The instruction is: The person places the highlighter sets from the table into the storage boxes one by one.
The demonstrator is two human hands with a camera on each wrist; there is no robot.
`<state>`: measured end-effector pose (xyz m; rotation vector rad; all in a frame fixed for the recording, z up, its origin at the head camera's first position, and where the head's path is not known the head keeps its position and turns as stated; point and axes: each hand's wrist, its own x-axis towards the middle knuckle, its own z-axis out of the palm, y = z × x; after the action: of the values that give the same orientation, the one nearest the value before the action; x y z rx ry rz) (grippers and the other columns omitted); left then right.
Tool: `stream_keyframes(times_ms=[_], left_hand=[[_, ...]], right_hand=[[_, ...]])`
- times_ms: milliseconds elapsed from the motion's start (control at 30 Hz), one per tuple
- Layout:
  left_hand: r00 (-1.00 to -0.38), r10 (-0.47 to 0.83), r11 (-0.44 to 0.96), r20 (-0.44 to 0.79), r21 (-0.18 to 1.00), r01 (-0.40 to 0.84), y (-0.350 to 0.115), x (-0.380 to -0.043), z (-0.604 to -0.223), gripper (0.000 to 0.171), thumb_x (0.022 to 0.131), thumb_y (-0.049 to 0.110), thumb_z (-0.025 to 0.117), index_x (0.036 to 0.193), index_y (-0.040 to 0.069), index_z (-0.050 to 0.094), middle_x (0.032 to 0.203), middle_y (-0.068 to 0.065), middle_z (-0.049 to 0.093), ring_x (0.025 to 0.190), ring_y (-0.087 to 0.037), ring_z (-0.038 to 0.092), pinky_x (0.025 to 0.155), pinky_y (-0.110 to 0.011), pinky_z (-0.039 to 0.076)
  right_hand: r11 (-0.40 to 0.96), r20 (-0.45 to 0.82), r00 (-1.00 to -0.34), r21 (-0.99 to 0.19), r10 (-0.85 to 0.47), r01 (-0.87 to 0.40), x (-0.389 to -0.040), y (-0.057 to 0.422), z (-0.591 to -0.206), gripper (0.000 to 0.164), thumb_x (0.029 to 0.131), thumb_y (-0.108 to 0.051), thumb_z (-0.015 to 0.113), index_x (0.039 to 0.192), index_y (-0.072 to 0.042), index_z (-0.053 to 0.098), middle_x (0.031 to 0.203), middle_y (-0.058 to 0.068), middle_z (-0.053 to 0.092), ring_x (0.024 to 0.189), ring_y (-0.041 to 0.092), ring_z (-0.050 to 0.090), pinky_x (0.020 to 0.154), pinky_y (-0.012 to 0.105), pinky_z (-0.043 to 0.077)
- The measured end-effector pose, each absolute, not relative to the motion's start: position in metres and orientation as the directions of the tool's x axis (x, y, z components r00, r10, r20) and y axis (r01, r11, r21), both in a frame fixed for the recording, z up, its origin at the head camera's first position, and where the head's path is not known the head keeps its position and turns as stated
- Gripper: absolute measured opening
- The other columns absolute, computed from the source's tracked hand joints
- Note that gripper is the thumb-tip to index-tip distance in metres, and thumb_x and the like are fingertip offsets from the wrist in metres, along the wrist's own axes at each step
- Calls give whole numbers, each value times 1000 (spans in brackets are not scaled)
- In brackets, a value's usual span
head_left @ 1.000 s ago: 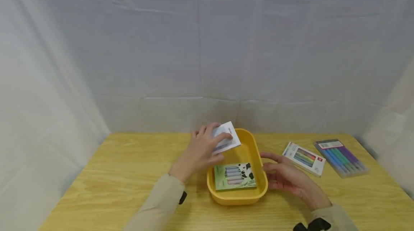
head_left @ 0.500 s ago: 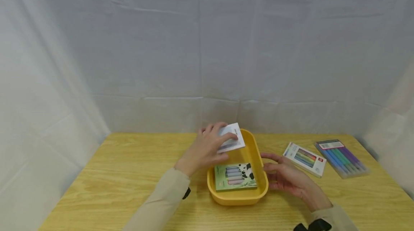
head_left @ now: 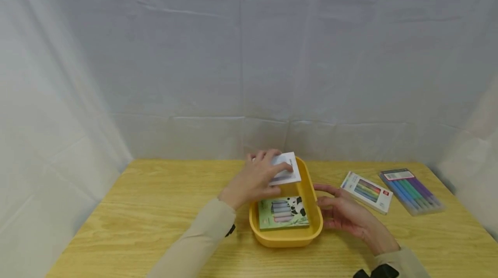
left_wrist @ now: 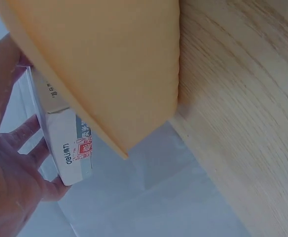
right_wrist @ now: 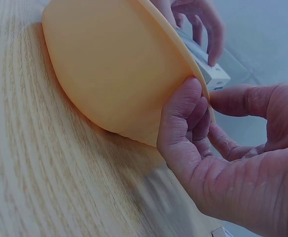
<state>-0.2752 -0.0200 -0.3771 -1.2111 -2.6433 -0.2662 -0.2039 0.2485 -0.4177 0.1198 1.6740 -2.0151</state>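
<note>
My left hand [head_left: 253,180] grips a flat white box [head_left: 286,177] over the far end of a yellow plastic basket [head_left: 285,242]. One finger lies across the box's printed face. In the left wrist view the white end of this deli box [left_wrist: 69,153] shows past the basket's rim. A green box with a panda and pastel pens [head_left: 283,215] lies flat in the near half of the basket. At the basket's right side, my right hand [head_left: 350,217] pinches the rim between thumb and fingers, as the right wrist view shows.
To the right on the wooden table [head_left: 167,209] lie a white windowed box of coloured pens [head_left: 366,191] and a clear pack of blue, green and purple pens [head_left: 412,191]. Behind the table's far edge hangs a pale cloth [head_left: 194,75].
My left hand has carried the white box a little to the right and lower, further over the basket. My right hand and the basket have stayed in place.
</note>
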Motion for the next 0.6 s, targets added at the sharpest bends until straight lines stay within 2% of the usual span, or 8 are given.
stream_keyframes(times_ms=[233, 600], left_hand=[[-626, 741, 631, 243, 67, 773, -17, -279, -384, 49, 90, 31, 74, 136, 35, 59, 157, -13, 42, 137, -36, 46, 104, -60, 42], [-658, 740, 647, 140, 117, 753, -9, -284, -392, 48, 92, 34, 71, 138, 36, 57, 157, -10, 41, 142, -35, 42, 111, -61, 36]], right_hand=[[-103, -379, -865, -896, -328, 431, -204, 249, -418, 75, 100, -16, 57, 161, -7, 16, 134, 15, 63, 105, 21, 71, 86, 39, 62], [-119, -366, -869, -898, -333, 424, -205, 250, -422, 74, 101, -15, 57, 161, -7, 16, 130, 13, 64, 106, 21, 70, 88, 41, 62]])
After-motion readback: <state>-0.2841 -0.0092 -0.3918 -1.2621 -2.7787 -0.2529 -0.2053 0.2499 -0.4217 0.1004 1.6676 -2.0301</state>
